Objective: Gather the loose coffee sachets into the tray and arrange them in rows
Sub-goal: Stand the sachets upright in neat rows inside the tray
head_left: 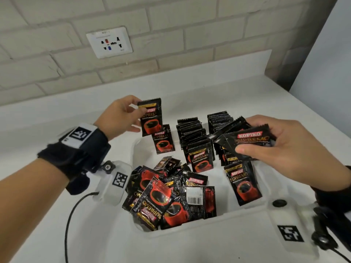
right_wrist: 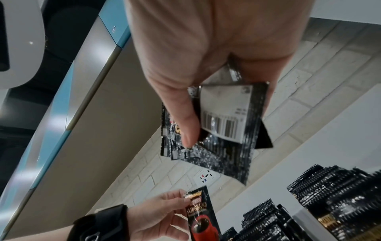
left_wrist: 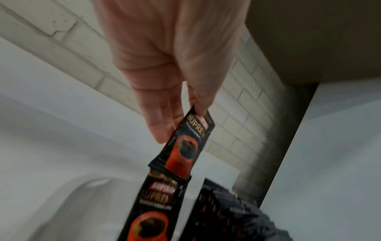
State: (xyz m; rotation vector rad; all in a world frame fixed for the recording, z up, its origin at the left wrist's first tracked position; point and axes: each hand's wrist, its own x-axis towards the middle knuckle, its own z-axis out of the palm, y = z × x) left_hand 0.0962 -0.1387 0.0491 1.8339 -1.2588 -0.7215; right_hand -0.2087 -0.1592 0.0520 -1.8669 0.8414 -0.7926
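A white tray (head_left: 245, 211) on the counter holds black-and-red coffee sachets. Upright rows (head_left: 191, 133) stand at its back and a loose pile (head_left: 169, 198) lies at its front left. My left hand (head_left: 123, 114) pinches one sachet (head_left: 151, 116) upright by its top corner, above the tray's back left, just over a standing sachet (head_left: 163, 139). The left wrist view shows the same held sachet (left_wrist: 187, 143). My right hand (head_left: 281, 137) grips a fanned bunch of sachets (head_left: 247, 141) over the right rows; the bunch (right_wrist: 218, 130) shows its barcode backs in the right wrist view.
A brick wall with a white socket plate (head_left: 109, 42) rises behind the counter. A white device with a black-and-white marker (head_left: 112, 181) and a black cable (head_left: 72, 215) lies left of the tray. Another marked device (head_left: 290, 232) sits at the front right.
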